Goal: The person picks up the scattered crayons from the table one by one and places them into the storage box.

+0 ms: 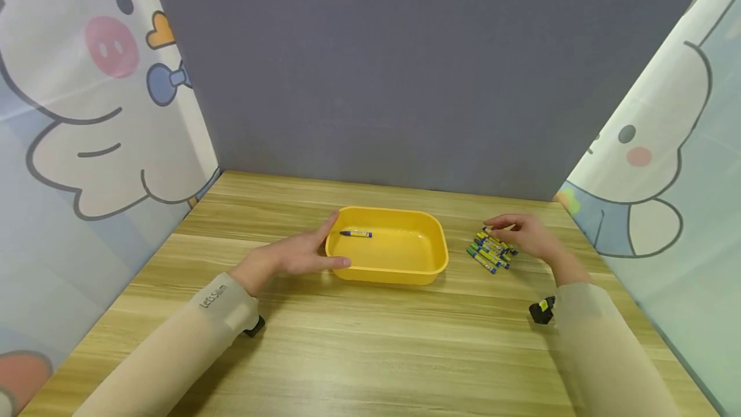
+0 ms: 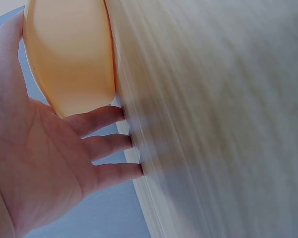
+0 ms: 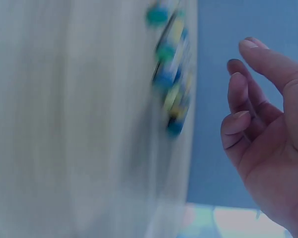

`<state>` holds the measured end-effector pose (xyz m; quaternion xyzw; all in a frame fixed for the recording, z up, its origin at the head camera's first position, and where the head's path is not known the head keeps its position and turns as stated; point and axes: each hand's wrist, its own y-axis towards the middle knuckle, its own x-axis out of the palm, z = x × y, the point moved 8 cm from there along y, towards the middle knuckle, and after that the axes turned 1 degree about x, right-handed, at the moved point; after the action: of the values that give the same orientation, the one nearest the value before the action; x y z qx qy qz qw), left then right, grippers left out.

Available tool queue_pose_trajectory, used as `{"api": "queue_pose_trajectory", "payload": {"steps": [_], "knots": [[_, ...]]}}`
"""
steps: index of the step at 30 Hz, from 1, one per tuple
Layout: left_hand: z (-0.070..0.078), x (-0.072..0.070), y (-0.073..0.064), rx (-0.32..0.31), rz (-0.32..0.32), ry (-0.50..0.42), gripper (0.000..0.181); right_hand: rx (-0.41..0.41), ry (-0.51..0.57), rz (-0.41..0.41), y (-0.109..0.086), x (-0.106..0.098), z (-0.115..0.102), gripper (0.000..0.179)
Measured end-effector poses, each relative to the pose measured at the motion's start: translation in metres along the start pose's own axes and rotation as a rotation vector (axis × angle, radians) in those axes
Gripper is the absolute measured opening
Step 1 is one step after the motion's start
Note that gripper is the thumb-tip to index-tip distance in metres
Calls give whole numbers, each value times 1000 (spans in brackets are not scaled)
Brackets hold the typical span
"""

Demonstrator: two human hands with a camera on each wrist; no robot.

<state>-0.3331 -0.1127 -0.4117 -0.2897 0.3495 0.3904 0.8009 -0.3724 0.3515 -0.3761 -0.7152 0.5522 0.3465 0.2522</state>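
Yellow tray (image 1: 402,251), frame centre, one crayon (image 1: 356,234) inside; left hand (image 1: 301,254) touches it, fingers spread. Crayon pile (image 1: 491,255), centre right; right hand (image 1: 528,234) above, fingers loosely bent.

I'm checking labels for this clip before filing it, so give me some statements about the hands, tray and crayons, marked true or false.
1. The left hand touches the yellow tray. True.
2. The tray holds several crayons. False: one crayon lies in it.
3. The right hand is nearer the crayon pile than the tray. True.
4. The pile lies to the left of the tray. False: it lies on the table to the tray's right.
5. The tray stands upside down. False: its open side faces up.
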Motion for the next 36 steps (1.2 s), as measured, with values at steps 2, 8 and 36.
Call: {"api": "queue_pose_trajectory", "payload": {"steps": [2,8,36], "knots": [[0,0,0,-2,1,5,127,15,-23,-19,-7,-5,14,39],[0,1,1,-6,5,15,127,65,-88,-66,-20,-12,43,44],[-1,2,0,-7,8,7,127,95,-235,5,-21,-20,76,37]]}}
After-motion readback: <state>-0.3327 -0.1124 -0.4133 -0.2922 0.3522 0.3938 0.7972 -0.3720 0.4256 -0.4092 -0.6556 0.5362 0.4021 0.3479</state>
